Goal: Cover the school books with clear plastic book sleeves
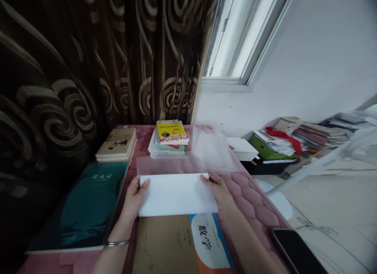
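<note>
- The left hand [134,197] is showing bare, with slim, tapering fingers [136,184] and nothing worn on them.
- The right hand [217,187] is showing just as bare, narrow across the back, with slim fingers [206,179].
- The left forearm [115,258] is showing bare and slender, narrowing toward the wrist.
- The right forearm [246,242] is showing long, bare and slender, running out past the bottom edge of the view.
- A thin, shiny silver bangle [117,243] is circling the left wrist, its plain, narrow band catching the light.
</note>
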Available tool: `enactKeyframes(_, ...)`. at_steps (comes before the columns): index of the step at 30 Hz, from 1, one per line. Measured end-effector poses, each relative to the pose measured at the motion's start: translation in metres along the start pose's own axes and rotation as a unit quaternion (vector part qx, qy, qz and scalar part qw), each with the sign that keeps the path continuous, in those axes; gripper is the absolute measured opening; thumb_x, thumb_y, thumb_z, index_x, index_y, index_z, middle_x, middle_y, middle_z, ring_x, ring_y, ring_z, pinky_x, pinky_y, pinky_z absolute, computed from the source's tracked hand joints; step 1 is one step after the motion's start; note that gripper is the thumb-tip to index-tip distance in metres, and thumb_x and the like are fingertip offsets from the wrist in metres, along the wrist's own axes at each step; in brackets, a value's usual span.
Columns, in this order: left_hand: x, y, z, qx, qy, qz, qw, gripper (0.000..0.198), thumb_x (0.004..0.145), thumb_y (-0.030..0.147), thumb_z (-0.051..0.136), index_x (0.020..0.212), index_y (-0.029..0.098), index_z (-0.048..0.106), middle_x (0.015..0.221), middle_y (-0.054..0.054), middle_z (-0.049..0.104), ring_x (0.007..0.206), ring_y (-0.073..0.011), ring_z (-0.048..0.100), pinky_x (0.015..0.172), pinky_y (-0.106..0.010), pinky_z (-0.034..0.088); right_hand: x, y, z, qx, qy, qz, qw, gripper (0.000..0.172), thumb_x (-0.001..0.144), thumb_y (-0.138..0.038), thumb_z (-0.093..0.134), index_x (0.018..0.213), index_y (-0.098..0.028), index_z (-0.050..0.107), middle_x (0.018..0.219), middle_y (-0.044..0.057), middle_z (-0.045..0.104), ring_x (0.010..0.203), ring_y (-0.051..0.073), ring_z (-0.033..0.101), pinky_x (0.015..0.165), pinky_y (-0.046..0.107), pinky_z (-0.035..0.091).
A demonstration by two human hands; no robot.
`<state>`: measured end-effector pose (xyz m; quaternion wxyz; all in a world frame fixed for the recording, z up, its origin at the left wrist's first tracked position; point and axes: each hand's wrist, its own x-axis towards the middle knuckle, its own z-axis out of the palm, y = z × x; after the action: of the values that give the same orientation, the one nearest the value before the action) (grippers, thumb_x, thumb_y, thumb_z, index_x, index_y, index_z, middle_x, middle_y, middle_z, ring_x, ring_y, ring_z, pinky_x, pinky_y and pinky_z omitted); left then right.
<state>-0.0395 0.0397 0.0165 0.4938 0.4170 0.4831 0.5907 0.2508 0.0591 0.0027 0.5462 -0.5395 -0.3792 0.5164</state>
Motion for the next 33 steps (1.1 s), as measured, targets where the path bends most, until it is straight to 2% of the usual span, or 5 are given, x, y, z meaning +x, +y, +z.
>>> enactKeyframes(5,0.0,0.001,0.0,0.007,0.0,-0.004,1.0,0.05,0.063,0.054,0.079,0.093,0.017,0.062,0.087,-0.005,0.072,0.072,-0.0161,0.063,0.065,-0.025,0.048,0.004,0.007,-0.003,-0.025,0.033,-0.018,0.999,0.039,0.059,-0.054,0.077,0.066,-0.02,0.06,0.058,0.0,0.059,0.052,0.015,0.05,0.047,0.027,0.038)
enactKeyframes(14,0.0,0.0,0.0,0.014,0.018,-0.007,1.0,0.055,0.059,0.058,0.079,0.091,0.017,0.064,0.085,-0.004,0.072,0.07,-0.0159,0.063,0.063,-0.024,0.047,0.004,0.004,-0.003,-0.051,0.02,-0.045,0.997,0.042,0.06,-0.061,0.074,0.062,-0.021,0.058,0.054,-0.002,0.054,0.051,0.015,0.048,0.048,0.027,0.036)
enactKeyframes(21,-0.004,0.003,-0.001,-0.007,-0.005,-0.037,0.999,0.06,0.058,0.05,0.083,0.104,0.017,0.063,0.088,-0.005,0.073,0.073,-0.0192,0.066,0.067,-0.028,0.051,0.002,0.004,-0.002,-0.05,0.041,-0.051,0.997,0.044,0.06,-0.062,0.074,0.06,-0.022,0.055,0.055,-0.003,0.052,0.051,0.014,0.045,0.047,0.027,0.034)
enactKeyframes(27,-0.003,0.0,0.0,0.01,0.012,-0.01,1.0,0.055,0.061,0.05,0.081,0.101,0.016,0.064,0.089,-0.006,0.072,0.074,-0.0177,0.065,0.065,-0.025,0.05,-0.003,-0.004,0.0,-0.034,0.038,-0.058,0.997,0.036,0.064,-0.056,0.075,0.065,-0.024,0.058,0.06,-0.002,0.057,0.053,0.016,0.048,0.049,0.03,0.037)
enactKeyframes(33,-0.004,0.004,0.002,0.035,0.026,0.003,0.999,0.05,0.063,0.056,0.077,0.091,0.016,0.066,0.074,-0.002,0.067,0.068,-0.0164,0.06,0.062,-0.024,0.046,0.001,0.003,-0.006,-0.011,0.015,-0.047,0.999,0.031,0.066,-0.053,0.076,0.069,-0.024,0.062,0.062,0.001,0.06,0.054,0.018,0.053,0.05,0.031,0.04)
